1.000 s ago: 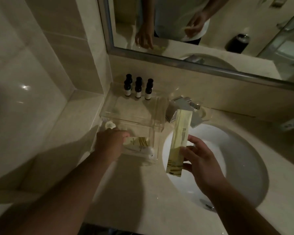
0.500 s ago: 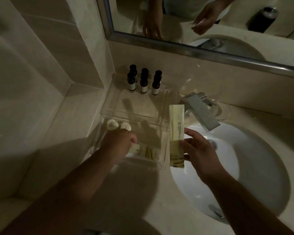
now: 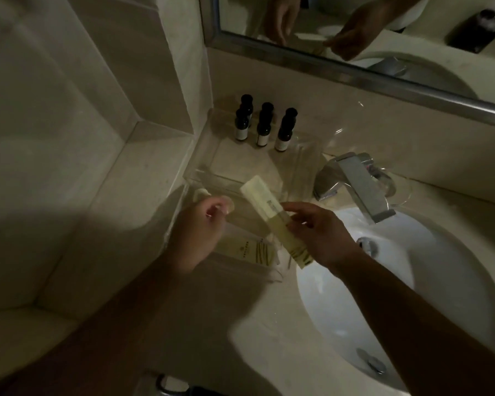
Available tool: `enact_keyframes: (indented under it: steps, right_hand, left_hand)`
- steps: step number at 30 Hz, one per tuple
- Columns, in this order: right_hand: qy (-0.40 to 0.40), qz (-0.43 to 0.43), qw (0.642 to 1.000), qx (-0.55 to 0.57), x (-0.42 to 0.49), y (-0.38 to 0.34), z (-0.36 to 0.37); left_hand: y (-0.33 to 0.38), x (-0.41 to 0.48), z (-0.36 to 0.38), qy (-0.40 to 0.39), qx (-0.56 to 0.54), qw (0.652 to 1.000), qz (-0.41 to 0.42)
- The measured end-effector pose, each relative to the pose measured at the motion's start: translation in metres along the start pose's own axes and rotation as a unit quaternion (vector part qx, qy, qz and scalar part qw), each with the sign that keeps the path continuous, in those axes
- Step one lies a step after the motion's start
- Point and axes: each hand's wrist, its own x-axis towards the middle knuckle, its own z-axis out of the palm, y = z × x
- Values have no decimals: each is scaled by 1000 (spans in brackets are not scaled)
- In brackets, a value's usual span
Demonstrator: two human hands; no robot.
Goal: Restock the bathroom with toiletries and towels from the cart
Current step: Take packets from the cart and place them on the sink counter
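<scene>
Head view shows the right hand pinching a long pale sachet, tilted over the clear tray left of the sink. The left hand hovers loosely curled over the tray's front, apparently holding nothing. Stocking toiletries is underway; next, lower the sachet flat beside the packet already there.

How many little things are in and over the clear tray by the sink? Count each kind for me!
Small dark bottles with black caps: 6, in two rows of three at the back
Long pale yellow sachet: 1, in the right hand's grip
Flat pale packet with gold stripes: 1, lying in the clear plastic tray
Small round white items: 2, by the left hand
Total: 10
</scene>
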Motion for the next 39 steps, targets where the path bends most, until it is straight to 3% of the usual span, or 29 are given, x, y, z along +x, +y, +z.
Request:
enact_keyframes:
  steps: [2,3,7,11,16,20,25,30,33,39]
  right_hand:
    - [-39,-3,999,-17,6,-11,6]
    - [-54,-8,998,-26,8,-15,10]
    - [-87,-19,992,-84,17,-22,24]
    - [-87,-9,990,-113,17,-14,32]
    - [-52,-99,945,-308,9,5,43]
    - [-22,-153,905,-397,9,16,52]
    - [9,-164,882,-442,11,22,62]
    - [-1,-144,889,-435,8,23,65]
    - [1,-130,903,-410,0,15,56]
    - [50,-66,917,-389,-29,4,14]
  left_hand:
    - [0,0,-8,-20,-164,982,-87]
    - [0,0,-13,-34,-196,974,-106]
    - [-4,-5,-20,-60,-189,975,-99]
    - [-13,-9,-17,-7,-215,967,-136]
    - [-22,-11,-12,58,-202,960,-184]
    - [-25,-16,-8,57,-84,980,-172]
    - [-35,-24,-6,99,101,988,-61]
    - [-29,-34,-9,81,183,980,-22]
    - [-17,-41,-13,57,179,980,-59]
    - [13,-58,-23,58,219,974,-21]
